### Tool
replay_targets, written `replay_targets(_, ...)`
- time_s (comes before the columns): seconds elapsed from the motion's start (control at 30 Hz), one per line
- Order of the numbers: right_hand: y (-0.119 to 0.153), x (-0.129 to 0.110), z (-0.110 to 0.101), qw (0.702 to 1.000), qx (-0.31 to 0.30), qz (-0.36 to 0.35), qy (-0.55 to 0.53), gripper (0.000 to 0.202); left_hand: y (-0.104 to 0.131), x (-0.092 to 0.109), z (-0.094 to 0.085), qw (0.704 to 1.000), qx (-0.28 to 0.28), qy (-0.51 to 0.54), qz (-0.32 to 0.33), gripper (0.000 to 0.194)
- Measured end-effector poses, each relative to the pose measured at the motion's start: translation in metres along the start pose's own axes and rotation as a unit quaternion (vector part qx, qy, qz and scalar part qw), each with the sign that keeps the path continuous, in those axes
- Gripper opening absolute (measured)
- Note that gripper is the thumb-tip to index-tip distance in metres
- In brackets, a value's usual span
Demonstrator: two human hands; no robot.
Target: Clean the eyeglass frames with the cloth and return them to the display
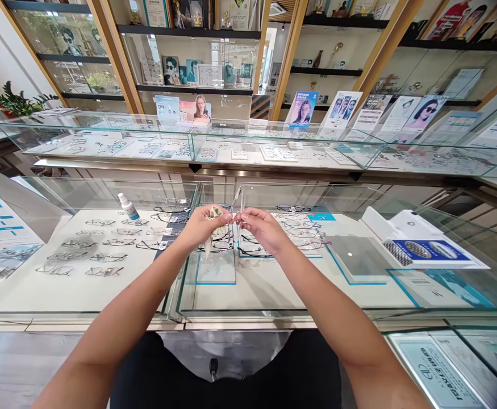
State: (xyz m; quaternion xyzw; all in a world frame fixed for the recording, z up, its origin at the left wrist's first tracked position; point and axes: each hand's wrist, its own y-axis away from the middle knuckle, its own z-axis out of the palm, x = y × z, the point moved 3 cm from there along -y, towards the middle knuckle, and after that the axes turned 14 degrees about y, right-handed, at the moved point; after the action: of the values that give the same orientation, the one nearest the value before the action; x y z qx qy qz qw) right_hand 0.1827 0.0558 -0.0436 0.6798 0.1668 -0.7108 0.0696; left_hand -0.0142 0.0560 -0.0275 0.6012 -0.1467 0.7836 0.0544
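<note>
Both hands meet above the glass display case, near the middle of the view. My left hand [209, 222] is closed round a crumpled beige patterned cloth [215, 220], and its fingertips touch a thin pair of glasses [238, 199]. My right hand [260, 225] pinches the same glasses from the other side. The frame stands upright between the fingertips, seen nearly edge-on, and its lower part is partly hidden by the fingers. Rows of eyeglasses [109, 257] lie in the case beneath.
A white spray bottle [128, 207] stands on the glass at the left. On the right are a white box with a blue panel [429, 249] and a grey tray [356, 258]. Another glass counter [231, 134] with upright cards runs behind.
</note>
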Motion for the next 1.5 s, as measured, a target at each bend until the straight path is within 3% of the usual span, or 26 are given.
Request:
replay_targets(0.27, 0.002, -0.013, -0.016, 0.998, -0.058, 0.018, -0.027, 0.025, -0.007, 0.009, -0.022, 0.981, -0.046, 0.164, -0.088, 0.033)
replay_targets(0.47, 0.002, -0.013, -0.014, 0.994, -0.100, 0.022, -0.033, 0.024, -0.006, 0.019, -0.020, 0.959, -0.081, 0.252, -0.099, 0.033)
replay_targets(0.73, 0.006, -0.014, -0.011, 0.993, -0.101, 0.020, -0.065, 0.029, -0.008, 0.015, -0.023, 0.940, -0.054, 0.320, -0.107, 0.033)
replay_targets(0.93, 0.009, -0.018, -0.013, 0.991, -0.092, 0.014, -0.100, 0.030, -0.010, 0.003, -0.017, 0.946, -0.024, 0.300, -0.121, 0.033)
replay_targets(1.1, 0.009, -0.015, -0.007, 0.987, -0.123, 0.004, -0.103, 0.029, -0.001, -0.003, 0.001, 0.966, -0.045, 0.227, -0.118, 0.057)
replay_targets(1.3, 0.007, -0.009, -0.001, 0.986, -0.137, 0.008, -0.092, 0.033, 0.002, -0.001, 0.006, 0.976, -0.015, 0.204, -0.078, 0.053)
replay_targets(1.5, 0.006, -0.014, -0.013, 0.992, -0.067, -0.011, -0.109, 0.030, -0.004, -0.002, -0.003, 0.976, 0.024, 0.203, -0.080, 0.052)
